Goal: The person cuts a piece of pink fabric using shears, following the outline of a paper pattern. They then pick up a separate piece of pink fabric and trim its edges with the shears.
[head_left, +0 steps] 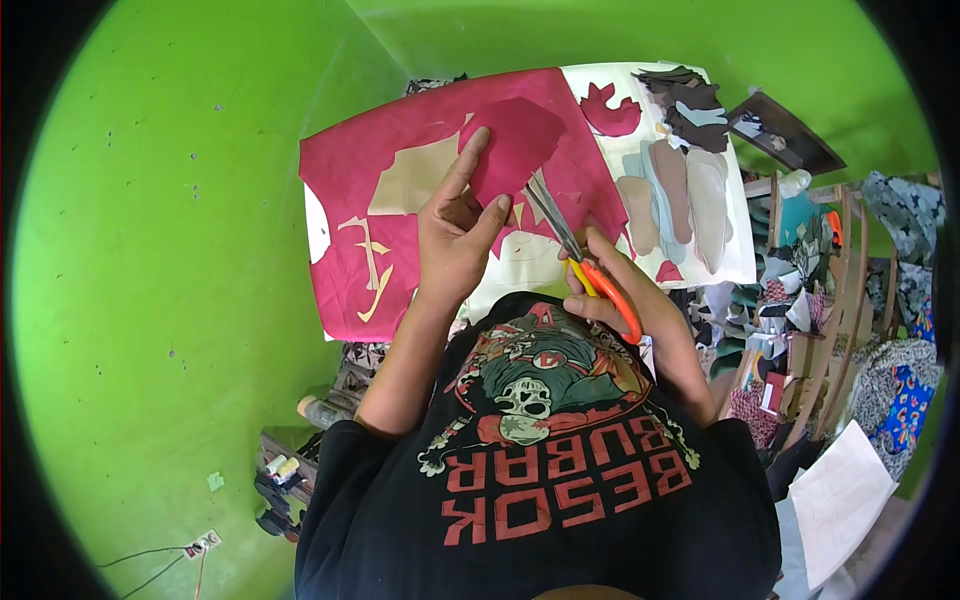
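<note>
My left hand (455,232) pinches a crimson piece of sheet material (515,135) between thumb and fingers, holding it up over the table. In my right hand (630,285) are scissors (558,222) with orange and yellow handles. Their blades point up and away from me, with the tips at the lower right edge of the crimson piece. Beneath both hands lies a large crimson sheet (345,265). A beige piece (410,180) rests on it beside my left hand, and thin cream offcuts (375,285) lie further left.
Sole-shaped pieces (708,205) in grey, brown and pale blue lie on the table's right side. Behind them are dark pieces (685,95) and a red scrap (610,110). A wooden rack (815,330) with cloth stands at right; a green wall (180,250) is at left.
</note>
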`<state>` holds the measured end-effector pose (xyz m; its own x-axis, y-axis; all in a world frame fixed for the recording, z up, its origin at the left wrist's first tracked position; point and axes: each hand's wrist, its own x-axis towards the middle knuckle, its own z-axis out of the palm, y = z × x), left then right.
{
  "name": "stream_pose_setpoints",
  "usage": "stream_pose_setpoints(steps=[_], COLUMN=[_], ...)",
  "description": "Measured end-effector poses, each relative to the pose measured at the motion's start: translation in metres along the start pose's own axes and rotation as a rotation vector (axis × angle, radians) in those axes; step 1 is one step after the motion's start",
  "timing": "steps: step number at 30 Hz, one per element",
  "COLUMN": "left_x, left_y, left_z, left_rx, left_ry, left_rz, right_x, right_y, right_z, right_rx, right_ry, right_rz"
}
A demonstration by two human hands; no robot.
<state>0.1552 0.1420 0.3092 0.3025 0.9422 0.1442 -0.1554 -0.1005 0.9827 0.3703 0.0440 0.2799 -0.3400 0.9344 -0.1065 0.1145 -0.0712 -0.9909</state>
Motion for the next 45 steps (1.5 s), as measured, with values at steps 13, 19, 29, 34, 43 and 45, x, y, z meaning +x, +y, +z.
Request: stream_pose_setpoints(steps=[13,19,29,34,43,45], left_x=[-0.008,-0.015,-0.020,-0.019,-0.017,-0.017], left_y=[0.009,0.009,0.004,0.004,0.005,0.004], left_z=[0.026,0.036,0.045,0.045,0.037,0.038], left_rx=[-0.013,0.096,-0.043,-0.038,-0.038,-0.053], left_ry=[-0.119,-0.078,-0.077,-0.080,-0.133,-0.127], left_rz=[-0.052,-0.086,-0.027,-0.007,-0.039,-0.024], right_x=[-0.002,-0.003,-0.005,-0.003,-0.001,-0.003], right_y=[-0.001,0.002,0.003,0.003,0.000,0.002], right_z=[0.002,0.006,0.003,0.008,0.016,0.014], right_rx=[-0.002,0.094,0.114,0.162,0.238,0.233], right_ry=[-0.022,-0.024,-0.059,-0.061,-0.009,-0.021], right_rz=[-0.046,-0.082,-0.088,-0.077,-0.111,-0.087])
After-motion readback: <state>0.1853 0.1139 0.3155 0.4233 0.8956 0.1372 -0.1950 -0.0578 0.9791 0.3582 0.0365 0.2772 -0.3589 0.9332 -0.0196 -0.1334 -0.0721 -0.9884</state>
